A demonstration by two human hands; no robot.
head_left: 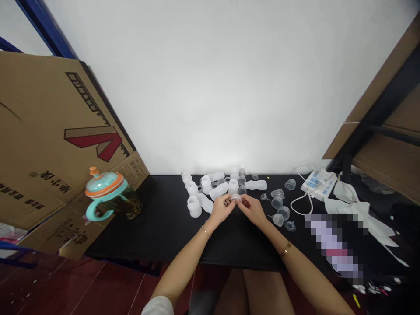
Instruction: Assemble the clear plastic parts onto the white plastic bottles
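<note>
Near the middle of the black table, my left hand (222,208) and my right hand (252,210) meet around a small white ring-shaped cap (236,197), fingers of both closed on its edges. Just beyond it stands a white plastic bottle (233,185). Several more white bottles lie or stand to the left, among them an upright one (194,207) and one on its side (219,190). Right of my right hand are clear plastic cups (277,202) and a clear funnel-like piece (290,225). Fingers partly hide the cap.
A pitcher (106,197) with a turquoise handle and orange-trimmed lid stands at the left, by a large cardboard box (49,144). On the right are a white power strip with its cable (319,183), white sheets (357,205) and a blurred-out item (334,249). A white wall (229,87) rises behind.
</note>
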